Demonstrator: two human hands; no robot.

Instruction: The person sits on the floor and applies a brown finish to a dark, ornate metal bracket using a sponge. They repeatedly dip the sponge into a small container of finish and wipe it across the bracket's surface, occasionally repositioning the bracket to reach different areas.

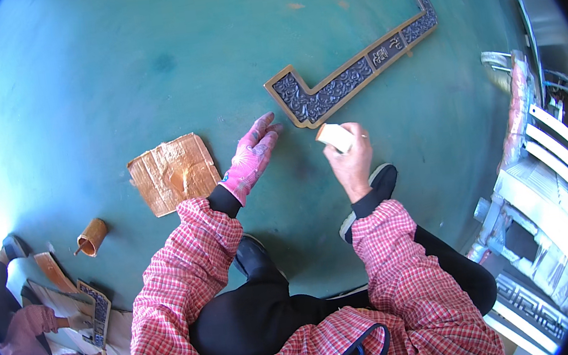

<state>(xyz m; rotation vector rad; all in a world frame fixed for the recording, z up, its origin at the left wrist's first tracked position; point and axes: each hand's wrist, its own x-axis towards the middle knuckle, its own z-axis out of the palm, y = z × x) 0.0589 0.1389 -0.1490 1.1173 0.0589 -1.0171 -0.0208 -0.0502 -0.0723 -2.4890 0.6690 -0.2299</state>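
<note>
My left hand (256, 150), in a pink patterned glove, is held out with its fingers extended and nothing in it. It is near the corner of an ornate angled bracket (350, 81), which has dark blue-grey relief panels and a bronze-gold rim. The bracket lies flat on a green surface (211, 44). Bare and closed, my right hand (351, 158) grips a small pale block (336, 138) with a copper-brown end, just below the bracket's lower edge. Whether the block touches the bracket, I cannot tell.
Left of my gloved hand lies a cardboard piece (173, 173) smeared with copper-gold. A gold-brown cup (93, 236) with a thin stick stands farther left. At lower left, a person (33, 329) handles a similar ornate piece (98, 310). White metal railings (557, 151) crowd the right side.
</note>
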